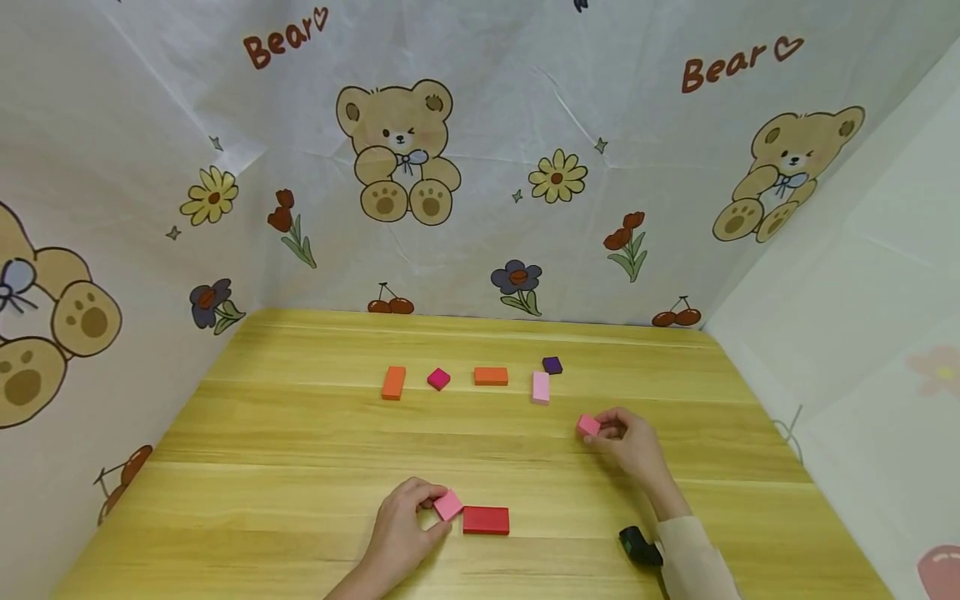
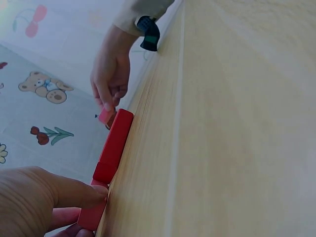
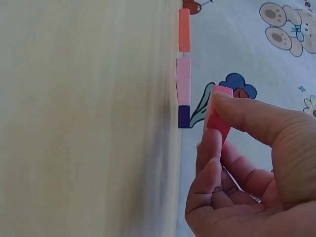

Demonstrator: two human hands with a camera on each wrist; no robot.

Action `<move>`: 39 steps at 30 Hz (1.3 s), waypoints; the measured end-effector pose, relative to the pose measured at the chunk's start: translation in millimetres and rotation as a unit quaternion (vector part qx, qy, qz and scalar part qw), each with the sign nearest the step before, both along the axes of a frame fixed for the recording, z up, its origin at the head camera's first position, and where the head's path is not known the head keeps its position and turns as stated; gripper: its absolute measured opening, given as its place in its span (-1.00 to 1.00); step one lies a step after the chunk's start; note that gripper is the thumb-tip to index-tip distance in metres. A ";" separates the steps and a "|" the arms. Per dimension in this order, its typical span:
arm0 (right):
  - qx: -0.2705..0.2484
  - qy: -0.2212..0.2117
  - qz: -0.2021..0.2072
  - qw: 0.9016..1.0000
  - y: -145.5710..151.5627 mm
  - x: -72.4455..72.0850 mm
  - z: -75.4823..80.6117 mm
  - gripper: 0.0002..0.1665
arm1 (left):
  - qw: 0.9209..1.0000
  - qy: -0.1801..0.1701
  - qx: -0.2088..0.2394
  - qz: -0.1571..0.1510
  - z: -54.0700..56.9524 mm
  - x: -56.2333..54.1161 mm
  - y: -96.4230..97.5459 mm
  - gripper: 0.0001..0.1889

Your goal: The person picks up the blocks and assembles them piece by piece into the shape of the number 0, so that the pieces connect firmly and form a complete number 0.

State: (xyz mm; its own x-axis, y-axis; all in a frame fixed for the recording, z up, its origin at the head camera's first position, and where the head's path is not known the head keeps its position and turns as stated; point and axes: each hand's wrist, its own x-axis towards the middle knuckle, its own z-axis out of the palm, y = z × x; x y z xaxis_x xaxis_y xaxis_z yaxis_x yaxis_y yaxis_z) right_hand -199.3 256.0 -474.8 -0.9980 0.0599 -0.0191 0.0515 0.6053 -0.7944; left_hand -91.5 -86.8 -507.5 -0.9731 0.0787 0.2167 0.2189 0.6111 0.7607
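Observation:
My left hand (image 1: 405, 525) pinches a small pink square block (image 1: 448, 505) between thumb and fingers, down at the near part of the table. Right beside that block lies a red rectangular block (image 1: 486, 521); in the left wrist view the red block (image 2: 114, 143) extends from the pinched one. Farther right, my right hand (image 1: 633, 446) holds another pink block (image 1: 588, 426) between thumb and fingertips. The right wrist view shows this pink block (image 3: 218, 111) raised off the table, with the thumb on one face and curled fingers behind.
Toward the back of the wooden table (image 1: 315, 467) lie an orange block (image 1: 393, 383), a magenta block (image 1: 438, 379), a second orange block (image 1: 491, 377), a light pink block (image 1: 541, 388) and a dark purple block (image 1: 552, 365). A printed bear cloth (image 1: 480, 108) hangs behind. A black device (image 1: 640, 547) is at the right wrist.

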 end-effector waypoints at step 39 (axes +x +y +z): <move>-0.007 -0.016 0.054 0.998 -59.6 62.2 5.3 -0.63 | 1.000 0.004 -0.003 0.000 -0.7 -0.1 0.0 -0.61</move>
State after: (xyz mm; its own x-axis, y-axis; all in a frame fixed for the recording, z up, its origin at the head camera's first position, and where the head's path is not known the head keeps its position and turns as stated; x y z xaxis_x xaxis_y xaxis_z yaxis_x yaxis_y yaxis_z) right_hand -137.1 196.5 -469.4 -0.9975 -0.0485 -0.0516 0.0124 0.5975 -0.8018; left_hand -91.6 -86.7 -508.2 -0.9713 0.0811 0.2235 0.2251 0.6159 0.7549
